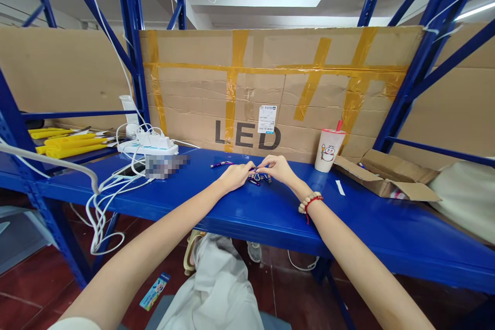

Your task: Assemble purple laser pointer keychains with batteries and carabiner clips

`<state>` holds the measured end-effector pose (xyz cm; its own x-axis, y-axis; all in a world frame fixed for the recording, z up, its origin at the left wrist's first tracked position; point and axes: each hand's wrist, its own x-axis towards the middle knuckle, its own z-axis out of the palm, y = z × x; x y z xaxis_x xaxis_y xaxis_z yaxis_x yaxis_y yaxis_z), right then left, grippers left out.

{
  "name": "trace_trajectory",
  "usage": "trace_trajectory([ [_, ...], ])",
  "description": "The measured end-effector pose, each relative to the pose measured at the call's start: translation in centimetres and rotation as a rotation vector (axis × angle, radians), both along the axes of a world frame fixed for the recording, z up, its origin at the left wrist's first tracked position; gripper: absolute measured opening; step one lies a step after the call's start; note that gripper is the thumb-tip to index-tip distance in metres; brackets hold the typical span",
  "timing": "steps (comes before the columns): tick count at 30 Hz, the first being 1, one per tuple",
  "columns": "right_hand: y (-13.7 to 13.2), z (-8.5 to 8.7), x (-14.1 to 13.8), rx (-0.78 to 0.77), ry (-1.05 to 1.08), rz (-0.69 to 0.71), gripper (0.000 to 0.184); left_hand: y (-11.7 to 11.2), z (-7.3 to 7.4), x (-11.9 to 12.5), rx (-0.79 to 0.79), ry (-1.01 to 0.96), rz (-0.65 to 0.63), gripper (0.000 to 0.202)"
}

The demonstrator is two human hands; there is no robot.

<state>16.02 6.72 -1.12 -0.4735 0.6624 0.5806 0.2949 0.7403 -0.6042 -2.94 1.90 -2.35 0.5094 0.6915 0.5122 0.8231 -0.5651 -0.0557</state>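
Near the back of the blue shelf board, my left hand (236, 176) is closed in a pinch, its fingertips meeting those of my right hand. My right hand (277, 167) is pinched too, and a beaded bracelet (308, 201) with a red cord circles that wrist. Whatever sits between the fingertips is too small to make out. Just below them lies a little cluster of shiny dark purple and silver pieces (255, 180), their kind unclear. A slim purple pen-like piece (221, 164) lies on the board to the left of my left hand.
A white cup (328, 152) with a red straw stands right of my hands, beside a white strip (340, 187) and an open cardboard box (381, 175). Leftward are a power strip (147, 147), tangled white cables (104, 211) and yellow-handled tools (75, 142). A cardboard panel (193, 98) closes the back.
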Motion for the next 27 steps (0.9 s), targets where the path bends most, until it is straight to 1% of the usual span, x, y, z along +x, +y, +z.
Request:
trace_trajectory([
  [5,-0.3,0.0,0.1,-0.032,-0.020,0.015,0.042,0.3,-0.2,-0.1,0.035,0.030,-0.026,0.021],
  [16,-0.8,0.3,-0.1,-0.081,0.004,0.015,0.049,0.2,0.0,-0.1,0.067,0.019,-0.015,0.016],
  [23,-1.1,0.4,-0.4,-0.106,-0.012,-0.034,0.054,0.0,0.2,0.0,0.054,0.006,0.007,0.014],
  [27,-1.2,0.6,-0.3,-0.132,-0.041,-0.052,0.055,-0.1,0.3,0.2,0.034,-0.013,0.021,0.016],
])
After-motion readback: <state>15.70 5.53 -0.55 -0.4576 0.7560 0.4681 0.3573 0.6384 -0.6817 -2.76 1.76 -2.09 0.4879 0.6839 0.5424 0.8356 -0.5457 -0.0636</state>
